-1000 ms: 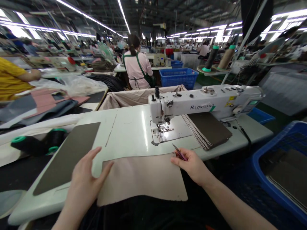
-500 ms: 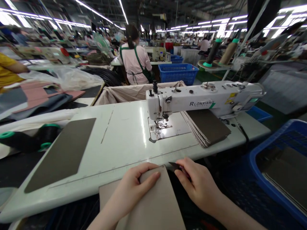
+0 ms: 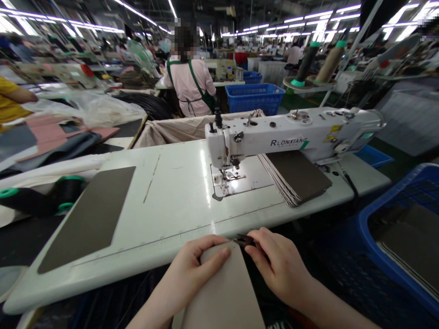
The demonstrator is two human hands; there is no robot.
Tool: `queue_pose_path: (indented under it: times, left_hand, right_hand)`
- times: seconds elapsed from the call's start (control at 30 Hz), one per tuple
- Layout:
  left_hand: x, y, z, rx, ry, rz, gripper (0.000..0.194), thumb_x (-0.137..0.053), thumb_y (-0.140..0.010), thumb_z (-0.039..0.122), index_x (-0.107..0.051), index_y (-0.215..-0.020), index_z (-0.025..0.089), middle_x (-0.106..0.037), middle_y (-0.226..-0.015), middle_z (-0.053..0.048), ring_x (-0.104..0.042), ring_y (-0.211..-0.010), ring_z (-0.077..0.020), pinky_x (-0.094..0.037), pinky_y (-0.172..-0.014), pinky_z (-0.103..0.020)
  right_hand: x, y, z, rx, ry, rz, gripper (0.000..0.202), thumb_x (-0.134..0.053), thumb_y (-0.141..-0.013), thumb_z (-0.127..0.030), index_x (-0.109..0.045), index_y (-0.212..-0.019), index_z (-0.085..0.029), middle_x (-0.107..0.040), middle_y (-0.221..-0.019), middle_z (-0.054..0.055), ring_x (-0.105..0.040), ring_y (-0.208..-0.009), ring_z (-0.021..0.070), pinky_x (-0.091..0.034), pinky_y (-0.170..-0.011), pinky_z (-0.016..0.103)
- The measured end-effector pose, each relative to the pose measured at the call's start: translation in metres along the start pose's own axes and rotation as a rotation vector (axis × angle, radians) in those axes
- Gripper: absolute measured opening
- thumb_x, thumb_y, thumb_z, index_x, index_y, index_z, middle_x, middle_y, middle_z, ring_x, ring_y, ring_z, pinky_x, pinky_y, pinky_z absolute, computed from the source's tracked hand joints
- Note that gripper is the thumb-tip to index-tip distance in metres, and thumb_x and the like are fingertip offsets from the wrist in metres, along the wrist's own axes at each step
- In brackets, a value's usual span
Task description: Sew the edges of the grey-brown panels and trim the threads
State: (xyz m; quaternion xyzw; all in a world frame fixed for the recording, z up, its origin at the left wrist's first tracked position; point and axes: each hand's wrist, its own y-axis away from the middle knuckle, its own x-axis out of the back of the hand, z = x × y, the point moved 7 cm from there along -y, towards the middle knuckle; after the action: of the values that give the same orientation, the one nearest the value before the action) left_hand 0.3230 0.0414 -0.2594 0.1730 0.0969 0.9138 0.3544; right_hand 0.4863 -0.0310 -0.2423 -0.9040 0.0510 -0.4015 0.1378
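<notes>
My left hand (image 3: pixel 202 262) grips a beige panel (image 3: pixel 228 292) near its top edge, the thumb on its face and the fingers behind it. In my right hand (image 3: pixel 277 260) is a pair of thread snips (image 3: pixel 245 241), their dark blades at the panel's top right corner. Most of the snips' handle is hidden by my fingers. The panel is just in front of the front edge of the pale sewing table (image 3: pixel 171 196). Beyond it stands a white sewing machine (image 3: pixel 270 137).
A stack of dark panels (image 3: pixel 298 178) lies under the machine arm. One dark panel (image 3: pixel 92 214) rests at the table's left, near black thread cones (image 3: pixel 68 192). A blue basket (image 3: pixel 365 224) holding panels stands at right. A co-worker (image 3: pixel 190 82) is ahead.
The snips have moved left, from beside the panel to its top right corner. My left hand keeps its hold, and the panel's lower left part has swung out of sight. The view shifted slightly.
</notes>
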Motion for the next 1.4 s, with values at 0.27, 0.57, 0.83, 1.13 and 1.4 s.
queue_pose_path:
  times: [0.27,0.57,0.83,1.13,1.4]
  left_hand:
    - [-0.012,-0.002,-0.011,0.129,0.125,-0.07,0.032,-0.06,-0.087,0.048,-0.07,-0.099,0.019,-0.073,-0.082,-0.003,-0.064,-0.069,-0.0173,-0.05,-0.062,-0.024]
    - [-0.012,0.0,-0.013,0.163,0.157,-0.106,0.033,-0.061,-0.087,0.048,-0.07,-0.101,0.019,-0.074,-0.087,-0.004,-0.065,-0.074,-0.0184,-0.05,-0.065,-0.025]
    - [-0.017,-0.003,-0.01,0.132,0.065,-0.111,0.036,-0.059,-0.088,0.049,-0.071,-0.108,0.021,-0.074,-0.092,-0.003,-0.065,-0.075,-0.018,-0.05,-0.066,-0.024]
    - [-0.014,-0.001,-0.005,0.126,0.098,-0.106,0.035,-0.061,-0.088,0.048,-0.072,-0.109,0.022,-0.074,-0.09,-0.002,-0.063,-0.077,-0.0173,-0.049,-0.068,-0.025]
    - [-0.017,0.0,-0.004,0.134,0.089,-0.111,0.035,-0.061,-0.088,0.047,-0.071,-0.11,0.023,-0.074,-0.086,-0.001,-0.062,-0.072,-0.0157,-0.049,-0.066,-0.024]
  right_hand:
    - [-0.027,0.001,0.023,-0.369,-1.095,0.022,0.033,-0.034,-0.1,-0.05,-0.042,-0.083,-0.024,-0.033,-0.061,-0.007,-0.027,-0.045,0.0087,-0.029,-0.044,0.023]
    - [0.007,-0.011,0.019,-0.071,-0.126,-0.215,0.029,-0.052,-0.094,-0.049,-0.055,-0.085,-0.022,-0.053,-0.071,-0.002,-0.049,-0.064,0.0143,-0.03,-0.059,0.028]
    - [-0.001,-0.012,0.007,0.114,0.151,-0.233,0.028,-0.045,-0.098,-0.043,-0.055,-0.085,-0.021,-0.061,-0.075,0.001,-0.053,-0.067,0.0163,-0.028,-0.06,0.03]
    - [0.009,-0.008,0.003,0.112,0.202,-0.218,0.028,-0.042,-0.1,-0.042,-0.055,-0.087,-0.02,-0.06,-0.077,0.001,-0.051,-0.068,0.017,-0.026,-0.061,0.031]
    - [0.003,-0.003,0.006,0.035,0.132,-0.172,0.024,-0.042,-0.1,-0.039,-0.055,-0.094,-0.02,-0.06,-0.08,0.002,-0.053,-0.071,0.0178,-0.027,-0.064,0.031]
